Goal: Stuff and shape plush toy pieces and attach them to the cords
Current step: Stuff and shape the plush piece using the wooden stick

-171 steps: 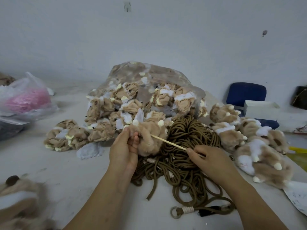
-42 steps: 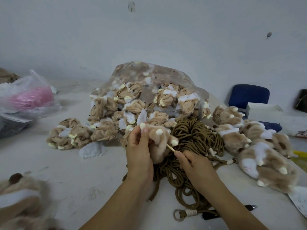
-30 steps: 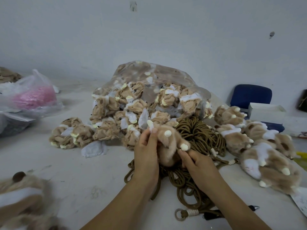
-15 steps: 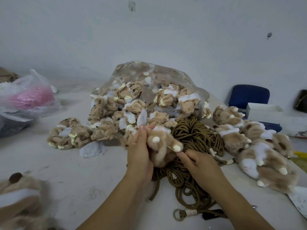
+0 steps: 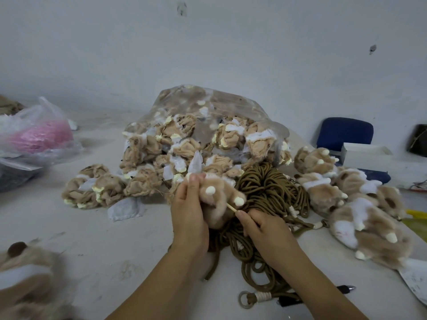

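Note:
My left hand [image 5: 188, 218] grips a tan plush paw piece [image 5: 219, 199] with cream claw tips, held above a heap of brown cords [image 5: 268, 192]. My right hand [image 5: 263, 229] pinches a thin wooden stick [image 5: 231, 207] whose far end is pushed into the plush piece. Behind lies a clear plastic bag [image 5: 208, 125] spilling several unstuffed tan pieces. Stuffed paws [image 5: 360, 211] are piled at the right.
A bag with pink material [image 5: 34, 137] sits at the far left. A blurred plush piece [image 5: 25, 280] lies at bottom left. A cord end with a ring [image 5: 246, 299] and a pen [image 5: 344, 289] lie near my right forearm. A blue chair [image 5: 344, 132] and white box [image 5: 365, 153] stand at right.
The stick went deep into the plush piece a second ago and has come partly back out. My left hand has kept its grip while turning the piece slightly.

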`<action>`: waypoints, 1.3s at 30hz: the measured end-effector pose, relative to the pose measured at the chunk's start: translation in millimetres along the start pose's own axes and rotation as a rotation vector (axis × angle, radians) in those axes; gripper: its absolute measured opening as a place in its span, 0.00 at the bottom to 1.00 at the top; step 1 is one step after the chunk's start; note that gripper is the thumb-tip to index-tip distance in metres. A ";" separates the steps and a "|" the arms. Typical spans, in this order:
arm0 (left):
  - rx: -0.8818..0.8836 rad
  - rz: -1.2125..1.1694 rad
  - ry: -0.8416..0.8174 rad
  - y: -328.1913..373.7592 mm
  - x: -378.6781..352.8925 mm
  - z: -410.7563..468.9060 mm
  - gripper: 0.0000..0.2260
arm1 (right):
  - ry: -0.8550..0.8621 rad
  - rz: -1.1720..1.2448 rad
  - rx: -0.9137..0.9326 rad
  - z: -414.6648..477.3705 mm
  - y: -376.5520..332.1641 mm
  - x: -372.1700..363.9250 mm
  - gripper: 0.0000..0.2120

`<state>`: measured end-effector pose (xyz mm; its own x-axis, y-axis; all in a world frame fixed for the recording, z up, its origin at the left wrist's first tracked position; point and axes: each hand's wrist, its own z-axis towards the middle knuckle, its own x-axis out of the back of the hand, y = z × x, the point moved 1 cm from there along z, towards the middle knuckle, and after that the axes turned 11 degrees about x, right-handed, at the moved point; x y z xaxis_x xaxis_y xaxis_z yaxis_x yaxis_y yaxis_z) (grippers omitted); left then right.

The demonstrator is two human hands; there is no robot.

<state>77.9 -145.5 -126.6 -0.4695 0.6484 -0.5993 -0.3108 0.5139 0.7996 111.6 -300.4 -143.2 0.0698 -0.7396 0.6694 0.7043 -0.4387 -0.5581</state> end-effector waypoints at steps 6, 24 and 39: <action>-0.041 0.025 0.048 -1.3 1.3 0.6 0.13 | 0.010 -0.014 0.002 -0.8 2.6 0.5 0.30; 0.044 -0.085 0.014 2.0 3.5 5.5 0.10 | 0.015 -0.131 0.042 -1.0 12.1 7.8 0.29; -0.204 0.314 -0.061 -6.4 2.4 -2.5 0.16 | 0.098 0.041 -0.199 0.9 16.4 15.7 0.29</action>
<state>76.7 -148.6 -133.0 -0.5194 0.7921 -0.3205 -0.3212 0.1666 0.9323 124.8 -318.7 -141.4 0.0199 -0.8007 0.5987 0.5483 -0.4920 -0.6762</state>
